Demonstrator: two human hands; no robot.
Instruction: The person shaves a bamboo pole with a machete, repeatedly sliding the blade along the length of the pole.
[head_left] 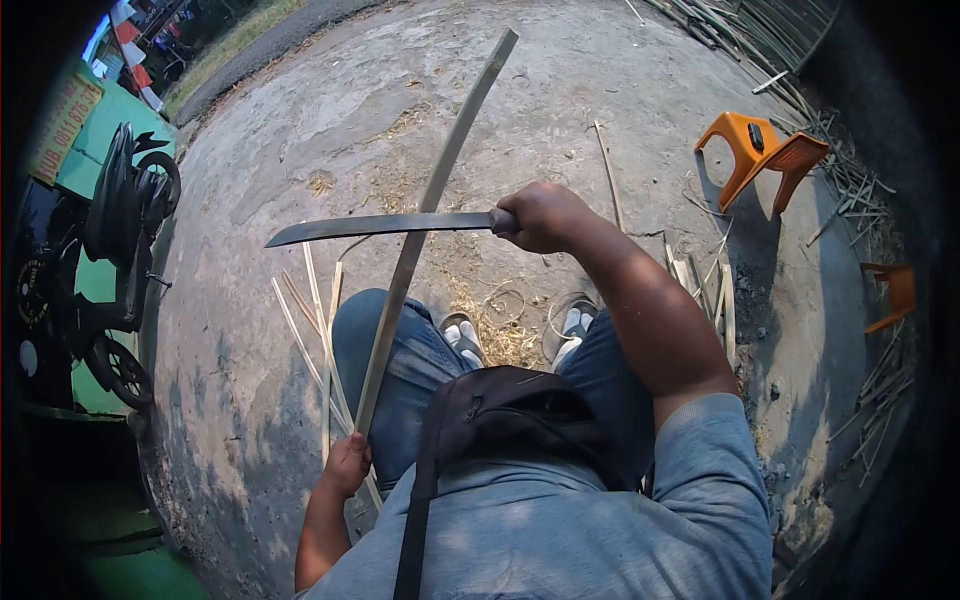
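My right hand [545, 217] is closed around the handle of a machete [390, 227], its long blade pointing left. The blade crosses over a long bamboo strip [445, 165] at about the strip's middle. Down by my left thigh, my left hand [347, 464] grips the lower end of that strip, which slants up and away to the right. Several thinner bamboo strips [322, 340] lie beside my left leg, near the left hand.
Bamboo shavings [505, 340] are scattered between my sandalled feet. More split strips [727, 315] lie right of my knee. An orange plastic chair [745, 150] stands farther right, with bamboo poles [735, 40] behind it. A motorbike [120, 210] is parked at the left.
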